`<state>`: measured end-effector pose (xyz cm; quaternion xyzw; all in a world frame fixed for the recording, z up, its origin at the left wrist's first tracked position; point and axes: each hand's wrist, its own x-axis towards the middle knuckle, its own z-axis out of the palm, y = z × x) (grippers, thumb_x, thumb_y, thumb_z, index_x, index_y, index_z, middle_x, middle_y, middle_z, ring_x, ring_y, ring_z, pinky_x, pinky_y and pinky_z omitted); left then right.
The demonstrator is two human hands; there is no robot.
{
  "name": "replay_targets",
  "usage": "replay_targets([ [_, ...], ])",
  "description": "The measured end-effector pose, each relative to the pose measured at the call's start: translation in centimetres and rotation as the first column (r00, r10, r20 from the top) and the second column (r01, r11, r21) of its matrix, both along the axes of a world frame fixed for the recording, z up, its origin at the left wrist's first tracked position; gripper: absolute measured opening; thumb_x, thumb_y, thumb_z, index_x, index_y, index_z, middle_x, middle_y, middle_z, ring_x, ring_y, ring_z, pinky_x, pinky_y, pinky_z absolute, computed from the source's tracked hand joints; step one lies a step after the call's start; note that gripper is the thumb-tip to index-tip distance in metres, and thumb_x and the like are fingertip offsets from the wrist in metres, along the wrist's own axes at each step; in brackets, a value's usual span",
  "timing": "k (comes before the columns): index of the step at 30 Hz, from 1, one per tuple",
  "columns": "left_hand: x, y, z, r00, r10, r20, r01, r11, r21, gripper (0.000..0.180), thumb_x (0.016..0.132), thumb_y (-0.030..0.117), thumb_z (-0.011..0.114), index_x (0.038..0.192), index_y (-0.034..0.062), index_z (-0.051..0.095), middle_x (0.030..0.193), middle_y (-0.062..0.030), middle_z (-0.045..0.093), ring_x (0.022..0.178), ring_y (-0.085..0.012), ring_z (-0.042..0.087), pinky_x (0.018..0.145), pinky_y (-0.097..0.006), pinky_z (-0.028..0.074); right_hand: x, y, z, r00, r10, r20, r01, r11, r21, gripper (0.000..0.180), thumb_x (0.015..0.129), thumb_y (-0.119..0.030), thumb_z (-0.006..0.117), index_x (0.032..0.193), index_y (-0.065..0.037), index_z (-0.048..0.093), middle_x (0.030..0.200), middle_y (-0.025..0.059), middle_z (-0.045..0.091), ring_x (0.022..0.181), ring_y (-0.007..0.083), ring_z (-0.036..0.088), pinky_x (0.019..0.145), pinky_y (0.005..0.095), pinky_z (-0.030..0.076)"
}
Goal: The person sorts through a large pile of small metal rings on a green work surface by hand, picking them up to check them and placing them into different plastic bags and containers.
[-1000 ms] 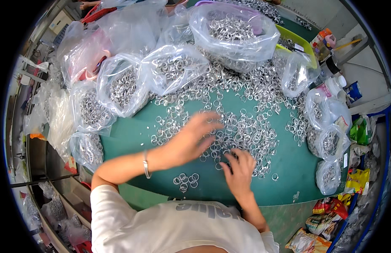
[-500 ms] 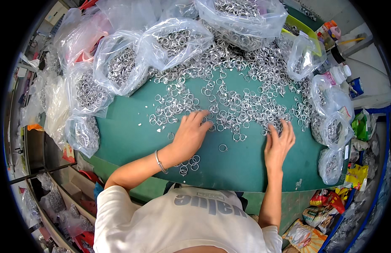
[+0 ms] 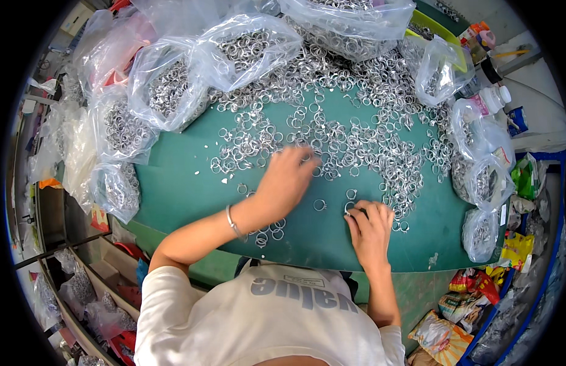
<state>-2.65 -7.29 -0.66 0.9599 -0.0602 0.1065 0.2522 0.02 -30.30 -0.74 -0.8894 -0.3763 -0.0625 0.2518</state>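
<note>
Since half a second ago the right hand has drawn back from the heap's right side toward the table's near edge, and the left hand has slid up into the heap. A single metal ring lies flat between them, left of the right fingertips, which curl onto another ring. The left fingers spread flat over the loose rings on the green mat, grasping nothing visible. Bagged rings crowd the far edge.

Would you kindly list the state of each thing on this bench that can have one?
left hand: flat, fingers spread on the loose rings
right hand: fingertips pressed on rings at the pile's edge
metal rings: loose, scattered over the green mat
plastic bags: open, holding rings
white bottle: capped, lying down
</note>
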Motion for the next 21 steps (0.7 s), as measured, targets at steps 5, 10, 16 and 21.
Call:
replay_targets([
  [5, -3.0, -2.4, -0.1, 0.956, -0.195, -0.219, 0.172, 0.978, -0.120, 0.034, 0.077, 0.004, 0.067, 0.109, 0.0019, 0.057, 0.107, -0.0125, 0.053, 0.098, -0.0301, 0.053, 0.081, -0.039, 0.043, -0.2, -1.0, 0.5, 0.963, -0.078, -0.258, 0.124, 0.978, 0.168, 0.019, 0.068, -0.003, 0.075, 0.085, -0.004, 0.065, 0.094, 0.0090, 0.061, 0.087, 0.0273, 0.055, 0.077, 0.0380, 0.040],
  [10, -3.3, -3.6, -0.6, 0.966, -0.176, -0.191, 0.127, 0.962, -0.243, 0.034, 0.076, 0.001, 0.067, 0.107, 0.0011, 0.055, 0.104, -0.0137, 0.053, 0.095, -0.0327, 0.055, 0.078, -0.040, 0.046, 2.3, 0.9, -0.9, 0.982, -0.125, -0.142, 0.137, 0.988, 0.077, 0.022, 0.076, 0.001, 0.065, 0.098, -0.003, 0.066, 0.105, 0.0105, 0.059, 0.094, 0.0293, 0.053, 0.082, 0.0387, 0.040],
  [16, -3.9, -5.4, -0.8, 0.973, -0.123, -0.197, 0.062, 0.955, -0.288, 0.038, 0.075, 0.000, 0.067, 0.110, 0.0022, 0.054, 0.105, -0.0133, 0.053, 0.094, -0.0333, 0.055, 0.080, -0.041, 0.047, 1.4, -1.9, -0.2, 0.978, -0.199, -0.059, 0.194, 0.978, -0.079, 0.024, 0.079, -0.003, 0.065, 0.103, -0.004, 0.066, 0.112, 0.0088, 0.057, 0.100, 0.0288, 0.051, 0.084, 0.0398, 0.039],
  [21, -3.2, -8.1, -0.3, 0.978, -0.116, -0.171, 0.076, 0.972, -0.224, 0.037, 0.075, -0.002, 0.066, 0.110, 0.0030, 0.056, 0.107, -0.0123, 0.051, 0.091, -0.0317, 0.054, 0.080, -0.040, 0.047, -1.5, -5.0, 0.0, 0.896, -0.445, 0.002, 0.442, 0.889, -0.120, 0.031, 0.080, -0.005, 0.065, 0.111, -0.004, 0.062, 0.121, 0.0122, 0.053, 0.107, 0.0331, 0.049, 0.086, 0.0437, 0.038],
])
